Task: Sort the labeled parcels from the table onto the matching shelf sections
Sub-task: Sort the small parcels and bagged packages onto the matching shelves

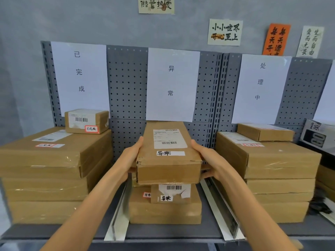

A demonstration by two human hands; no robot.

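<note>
while both hands grip it from either side, a long brown parcel (168, 153) sits in the middle shelf section, in front of the white sheet marked 异常 (173, 84). the left hand (131, 156) has its fingers curled round the parcel's left edge, thumb on top; the right hand (208, 160) holds the right edge, thumb up along the side and fingers wrapped underneath. the parcel carries a printed shipping label and a white strip handwritten 异常, and it lies over a smaller box (171, 193) with the same handwritten tag, which rests on a wide flat box (165, 211) at the bottom of the middle stack; i cannot tell whether the held parcel is touching the box below it. white dividers (120, 212) stand on either side of this section on the grey shelf (163, 231). to the left, under the sheet marked 已完成 (79, 75), a tall stack of large boxes (50, 171) carries a small box (87, 121) with a red-edged tag. to the right, under the sheet marked 处理中 (261, 87), another stack of boxes (277, 178) has a thin flat box (264, 132) on top. handwritten notes hang on the grey wall above
</note>
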